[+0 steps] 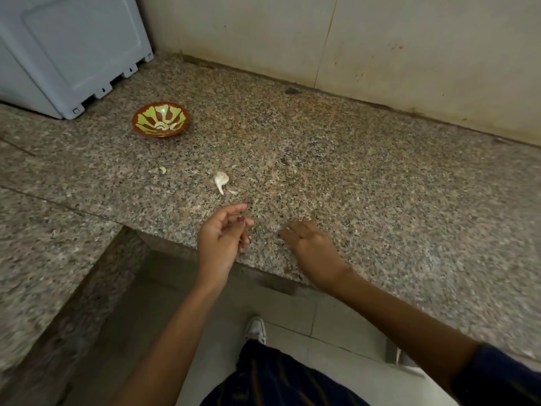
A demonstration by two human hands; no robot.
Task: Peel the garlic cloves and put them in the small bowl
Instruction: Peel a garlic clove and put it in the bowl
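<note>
Speckled granite bench (336, 177) carrying a garlic clove (221, 180) just beyond the loosely curled, empty left hand (222, 237), nearer it than the right hand (310, 244), fingers blurred, perhaps pinching peel; long axis roughly toward the person; small bowl (160, 120) far-left

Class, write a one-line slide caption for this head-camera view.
Both hands, left and right, hover empty over the granite counter, a garlic piece and small patterned bowl beyond.
</note>
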